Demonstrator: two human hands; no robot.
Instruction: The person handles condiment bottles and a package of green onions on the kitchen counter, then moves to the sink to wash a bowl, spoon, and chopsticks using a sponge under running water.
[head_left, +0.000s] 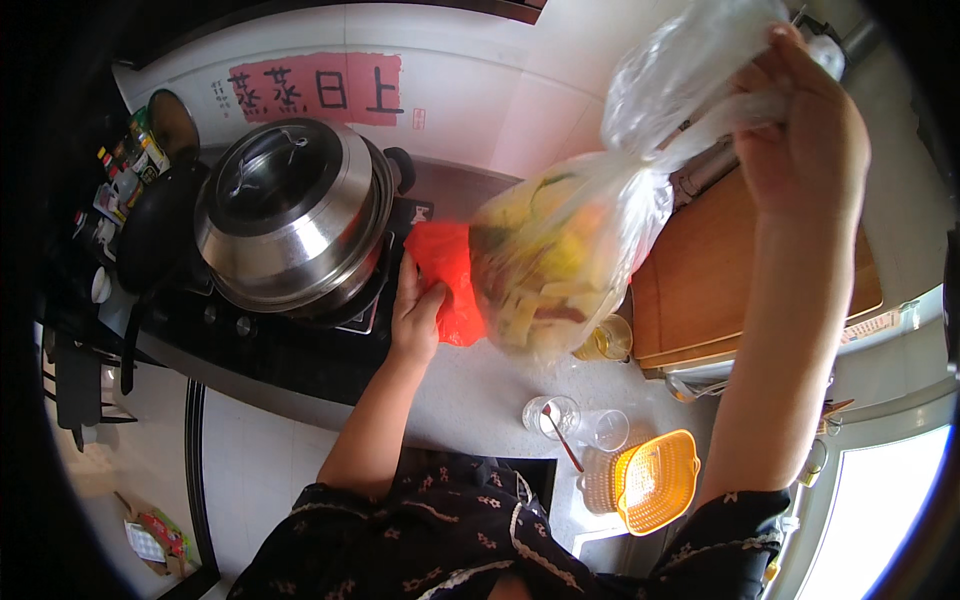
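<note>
My right hand (806, 142) is raised at the upper right and grips the gathered top of a clear plastic bag (555, 262). Yellow, green and brown pieces of food, perhaps vegetable scraps, fill its bulging lower part, which hangs over the countertop. My left hand (420, 311) holds a red plastic bag (450, 289) beside the clear one, at the stove's right edge. The clear bag covers part of the red bag, so I cannot tell whether the two are joined.
A lidded steel pot (292, 225) sits on the black stove (300, 352), with a dark wok (161, 225) to its left. Wooden cutting boards (705, 277) lean at the right. Nearer me are a glass with a spoon (547, 416), a clear cup (606, 430) and an orange basket (660, 480).
</note>
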